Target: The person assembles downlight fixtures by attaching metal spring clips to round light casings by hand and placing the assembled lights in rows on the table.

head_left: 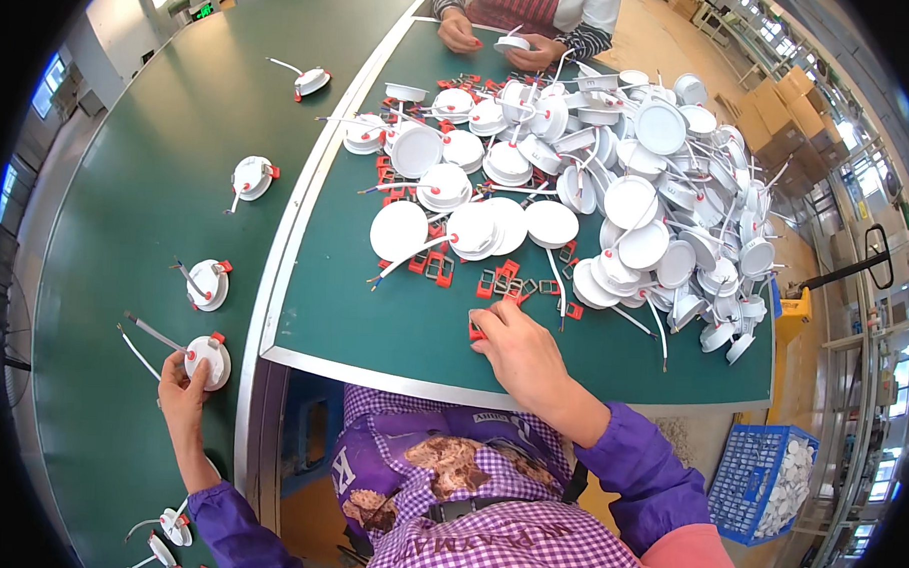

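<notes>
My left hand (180,395) is over the green belt at the left, its thumb and fingers pinching the lower edge of a white round downlight (212,355). A red clip sits at that lamp's upper rim, and a wire trails from it to the upper left. On the green table my right hand (522,354) has its fingers closed, with a red spring clip (475,329) at their tips, partly hidden. Just beyond those fingers lie more red clips with metal springs (510,282). Several white downlights (476,230) with wires lie farther off on the table.
A large heap of white downlights (660,128) covers the table's right side. More clipped lamps (253,178) stand spaced along the belt. A metal rail (302,194) divides belt and table. Across the table a co-worker's hands (528,52) hold a lamp. A blue crate (758,480) stands at lower right.
</notes>
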